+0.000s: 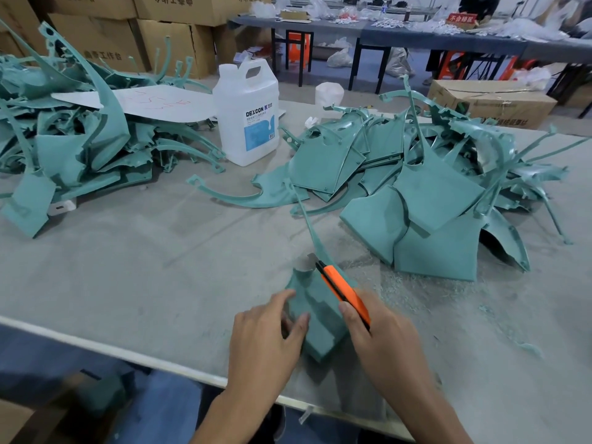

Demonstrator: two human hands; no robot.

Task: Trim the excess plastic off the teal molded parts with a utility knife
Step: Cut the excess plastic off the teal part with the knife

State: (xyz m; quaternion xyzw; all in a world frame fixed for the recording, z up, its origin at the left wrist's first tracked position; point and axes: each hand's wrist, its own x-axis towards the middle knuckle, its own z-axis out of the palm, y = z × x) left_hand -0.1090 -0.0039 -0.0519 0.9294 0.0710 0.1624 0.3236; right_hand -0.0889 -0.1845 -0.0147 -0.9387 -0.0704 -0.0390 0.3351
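A teal molded part lies on the grey table near its front edge, a long thin arm of it reaching up and away. My left hand grips the part's near left side, thumb and fingers curled round it. My right hand holds an orange utility knife whose tip lies against the part's upper edge beside a notch. A large heap of teal parts lies to the right, another heap of them to the far left.
A white DEXCON jug stands between the heaps, beside a white sheet. Teal shavings litter the table right of my hands. Cardboard boxes are stacked behind; dark tables stand further back.
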